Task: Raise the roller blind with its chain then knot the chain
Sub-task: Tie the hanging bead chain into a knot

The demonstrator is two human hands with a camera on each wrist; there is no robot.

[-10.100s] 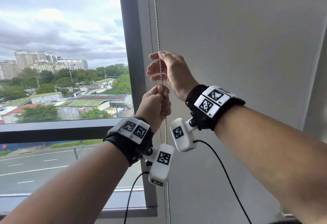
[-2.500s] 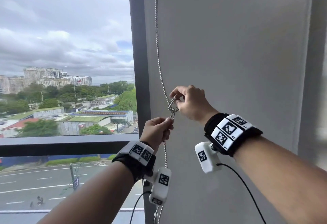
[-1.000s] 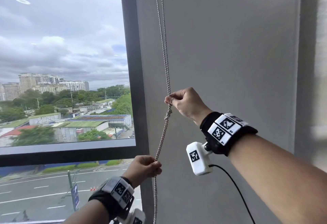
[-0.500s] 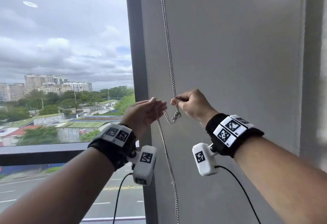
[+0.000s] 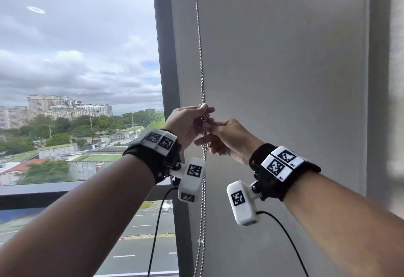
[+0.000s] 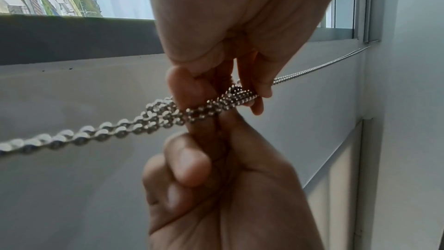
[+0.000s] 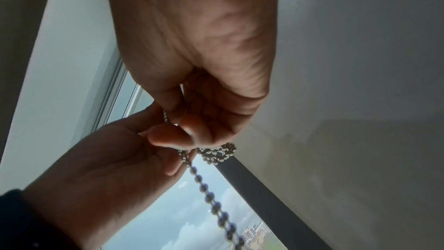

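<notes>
At chest height beside the window frame [image 5: 168,93], both hands meet on the chain [image 5: 200,58]. Left hand [image 5: 185,123]: thumb and fingers curled, pinching the doubled bead strands just above the tangle; left wrist view shows one fingertip [image 6: 182,86] hooked through a loop of beads. Right hand [image 5: 231,139]: fingers curled in, gripping the strands from the wall side, knuckles twd camera. Hands touching or nearly so, w/ the knot [image 6: 163,113] between them.

Chain position: runs taut from top of head view down along the grey wall [image 5: 284,80], passes thru both grips, then hangs free in two strands below the wrists twd the sill. Knot itself appears as a loose bunch of beads; right wrist view shows a small coil [image 7: 216,152] under the thumb. Not yet cinched, in my judgement.

Roller blind fabric: not identifiable in these views, so raised position cannot be confirmed directly; glass is uncovered as far as seen.

Recommendations for the step in hand, approx in order:
- keep upper pinch fixed so the chain above does not run back thru the mechanism
- feed the loose end fully thru the loop before pulling; beads snag on each other, so ease not jerk
- draw both hands apart along the chain line, not sideways, to seat the knot
- check both strands are caught in it; a single-strand knot prob. would not hold the blind

Risk: beads slipping in a partial grip, knot sliding down when released
</notes>
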